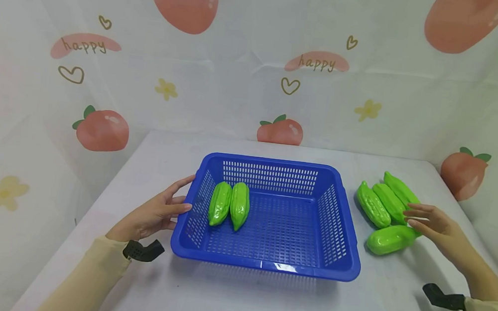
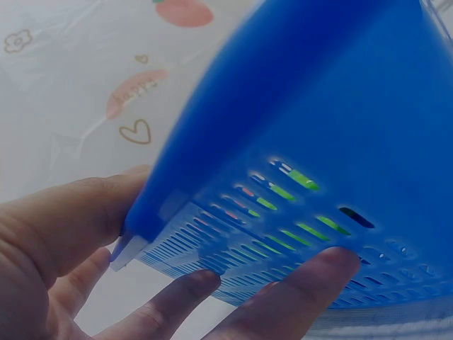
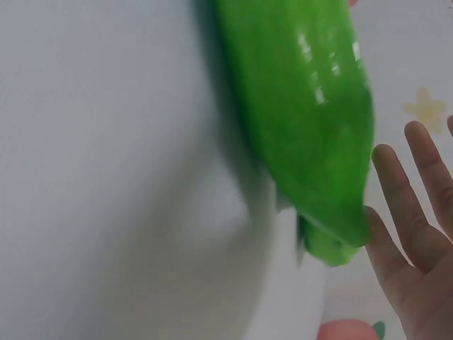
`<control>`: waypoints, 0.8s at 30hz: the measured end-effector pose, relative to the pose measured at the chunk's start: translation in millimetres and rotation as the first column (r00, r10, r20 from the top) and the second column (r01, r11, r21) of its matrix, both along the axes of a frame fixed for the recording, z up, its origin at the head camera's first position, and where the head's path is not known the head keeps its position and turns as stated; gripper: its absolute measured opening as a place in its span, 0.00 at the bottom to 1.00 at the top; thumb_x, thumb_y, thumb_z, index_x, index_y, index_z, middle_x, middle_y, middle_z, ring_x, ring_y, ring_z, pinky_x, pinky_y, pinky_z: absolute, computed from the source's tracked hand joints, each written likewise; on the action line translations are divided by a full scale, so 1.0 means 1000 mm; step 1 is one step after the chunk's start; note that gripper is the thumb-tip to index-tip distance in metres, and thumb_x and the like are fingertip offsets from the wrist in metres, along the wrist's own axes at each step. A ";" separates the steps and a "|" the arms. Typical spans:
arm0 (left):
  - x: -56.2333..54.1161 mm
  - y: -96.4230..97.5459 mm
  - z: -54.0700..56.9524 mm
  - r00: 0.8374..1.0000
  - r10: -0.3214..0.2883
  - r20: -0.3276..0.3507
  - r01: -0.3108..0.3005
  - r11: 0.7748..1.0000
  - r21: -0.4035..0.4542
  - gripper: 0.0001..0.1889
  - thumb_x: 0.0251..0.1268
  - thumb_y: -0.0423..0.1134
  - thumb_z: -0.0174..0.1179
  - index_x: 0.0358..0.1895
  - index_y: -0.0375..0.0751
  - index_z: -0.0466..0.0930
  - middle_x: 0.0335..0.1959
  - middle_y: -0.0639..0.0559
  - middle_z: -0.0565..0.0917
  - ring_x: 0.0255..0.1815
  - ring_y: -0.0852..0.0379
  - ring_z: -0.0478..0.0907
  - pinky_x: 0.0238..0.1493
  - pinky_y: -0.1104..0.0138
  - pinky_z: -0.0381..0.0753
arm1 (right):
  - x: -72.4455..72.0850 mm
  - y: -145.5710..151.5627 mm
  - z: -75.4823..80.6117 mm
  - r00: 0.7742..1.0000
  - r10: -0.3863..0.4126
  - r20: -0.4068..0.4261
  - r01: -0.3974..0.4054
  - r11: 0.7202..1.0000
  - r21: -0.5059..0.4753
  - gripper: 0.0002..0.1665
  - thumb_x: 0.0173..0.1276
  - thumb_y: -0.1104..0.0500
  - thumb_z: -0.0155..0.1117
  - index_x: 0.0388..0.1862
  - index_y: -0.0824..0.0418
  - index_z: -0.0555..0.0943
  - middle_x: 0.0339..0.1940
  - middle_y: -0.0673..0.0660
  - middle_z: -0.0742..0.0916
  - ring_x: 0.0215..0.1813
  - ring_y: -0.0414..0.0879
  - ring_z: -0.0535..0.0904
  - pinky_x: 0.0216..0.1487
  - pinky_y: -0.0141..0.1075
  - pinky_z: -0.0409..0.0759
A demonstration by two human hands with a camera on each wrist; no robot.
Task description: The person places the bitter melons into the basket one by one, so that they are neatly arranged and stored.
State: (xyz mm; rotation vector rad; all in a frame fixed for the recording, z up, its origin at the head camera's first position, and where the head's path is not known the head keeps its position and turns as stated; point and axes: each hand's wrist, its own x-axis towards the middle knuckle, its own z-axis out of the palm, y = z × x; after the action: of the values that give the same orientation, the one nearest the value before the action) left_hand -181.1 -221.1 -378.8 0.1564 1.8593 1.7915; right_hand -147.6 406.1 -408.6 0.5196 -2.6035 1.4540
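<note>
**Glossy gourds, spread hands**

We see four ridged green gourds [image 1: 372,205] on the table [image 1: 234,307], right of the blue basket [image 1: 310,270]: three close together and a nearer gourd [image 1: 390,240] lying crosswise before them. A pair of gourds [image 1: 239,205] rests side by side inside the basket, towards its left wall. The right hand [image 1: 446,233] is spread beside the nearer gourd's narrow end; we cannot tell whether a fingertip touches it. The left hand [image 1: 153,216] has its fingers parted against the basket's left rim and slotted side.

From the hard shine, we take the gourds for moulded imitations: probably light, stiff, hardly fragile, a little slippery. We would hold each across its thick middle, where the ridges should help, not by the tapered tip. The basket looks like thin, slightly springy plastic, best held by its rim.

The only writing we can read is "happy", on the backdrop [image 1: 239,74]; we find no brand or label.
</note>
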 end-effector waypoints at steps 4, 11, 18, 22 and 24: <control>0.000 -0.001 0.000 1.000 -0.003 0.001 0.003 1.000 0.002 0.44 0.69 0.39 0.59 0.77 0.68 0.39 0.72 0.31 0.60 0.53 0.42 0.82 0.50 0.46 0.82 | -0.002 0.003 -0.005 1.000 -0.009 0.027 0.008 1.000 0.026 0.23 0.70 0.72 0.54 0.63 0.67 0.69 0.49 0.33 0.83 0.49 0.23 0.78 0.44 0.17 0.76; 0.000 -0.001 -0.001 1.000 0.005 0.028 -0.005 1.000 0.021 0.43 0.69 0.38 0.58 0.76 0.70 0.41 0.71 0.33 0.63 0.52 0.43 0.82 0.49 0.45 0.81 | -0.005 0.005 -0.011 0.998 -0.008 0.060 0.002 0.995 0.104 0.22 0.71 0.68 0.54 0.63 0.68 0.68 0.49 0.30 0.81 0.49 0.20 0.76 0.43 0.15 0.74; -0.001 -0.002 -0.002 1.000 -0.003 0.018 0.003 1.000 0.015 0.42 0.70 0.39 0.58 0.77 0.70 0.41 0.71 0.34 0.62 0.54 0.43 0.81 0.50 0.45 0.81 | -0.003 0.010 -0.010 0.997 0.008 0.081 -0.020 0.989 0.144 0.23 0.71 0.69 0.55 0.63 0.68 0.69 0.50 0.29 0.80 0.49 0.20 0.76 0.40 0.17 0.75; 0.000 -0.002 -0.002 1.000 0.001 0.019 -0.001 1.000 0.015 0.42 0.69 0.39 0.58 0.76 0.70 0.41 0.71 0.33 0.63 0.53 0.43 0.82 0.50 0.45 0.81 | 0.000 0.012 -0.008 0.993 0.018 0.120 -0.039 0.983 0.178 0.23 0.71 0.68 0.55 0.64 0.65 0.69 0.50 0.29 0.81 0.49 0.20 0.76 0.39 0.21 0.76; 0.000 -0.002 -0.002 1.000 0.000 0.014 0.000 1.000 0.014 0.43 0.69 0.39 0.58 0.77 0.70 0.41 0.71 0.33 0.63 0.53 0.44 0.82 0.50 0.45 0.81 | 0.002 0.012 -0.007 0.989 0.038 0.144 -0.064 0.982 0.180 0.23 0.71 0.68 0.54 0.64 0.65 0.69 0.50 0.31 0.82 0.49 0.21 0.76 0.39 0.22 0.77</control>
State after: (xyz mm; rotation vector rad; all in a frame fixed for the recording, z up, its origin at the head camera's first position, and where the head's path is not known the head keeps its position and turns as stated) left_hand -181.4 -223.2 -380.7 0.1483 1.8374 1.8011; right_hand -146.0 418.5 -415.5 0.5248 -2.8747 1.3155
